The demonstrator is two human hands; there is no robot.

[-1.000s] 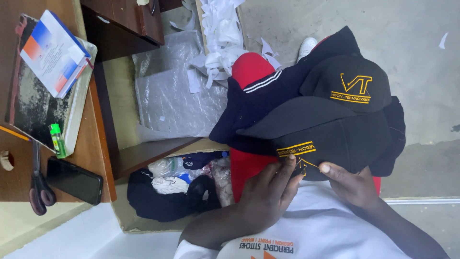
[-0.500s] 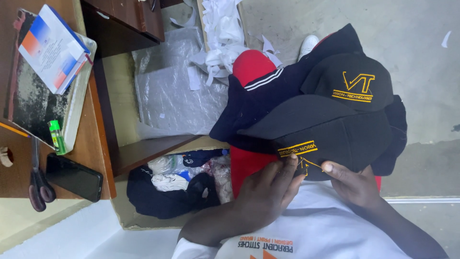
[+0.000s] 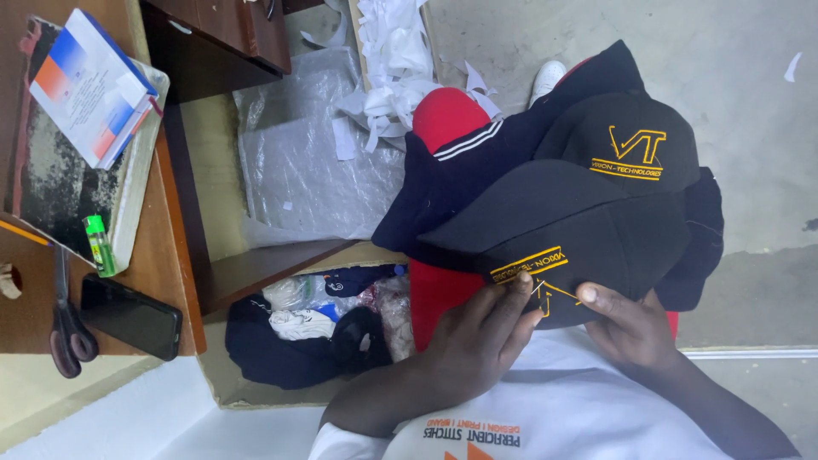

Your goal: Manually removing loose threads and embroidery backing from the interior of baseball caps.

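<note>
A black cap (image 3: 588, 230) with yellow embroidery lies on my lap. My left hand (image 3: 477, 341) rests on its near edge, fingertips pinched at the yellow stitching. My right hand (image 3: 629, 328) grips the same cap's edge just to the right, thumb on top. A second black cap (image 3: 630, 136) with a yellow embroidered logo sits behind it. Both caps lie on a pile of dark clothing (image 3: 443, 187) with red parts and white stripes.
A wooden desk (image 3: 170, 273) at the left carries scissors (image 3: 64, 328), a black phone (image 3: 132, 315), a green lighter (image 3: 100, 245) and a booklet (image 3: 89, 85). Below it, a cardboard box (image 3: 221, 388) holds dark and white cloth. Plastic sheeting (image 3: 315, 162) and white scraps (image 3: 392, 51) lie on the floor.
</note>
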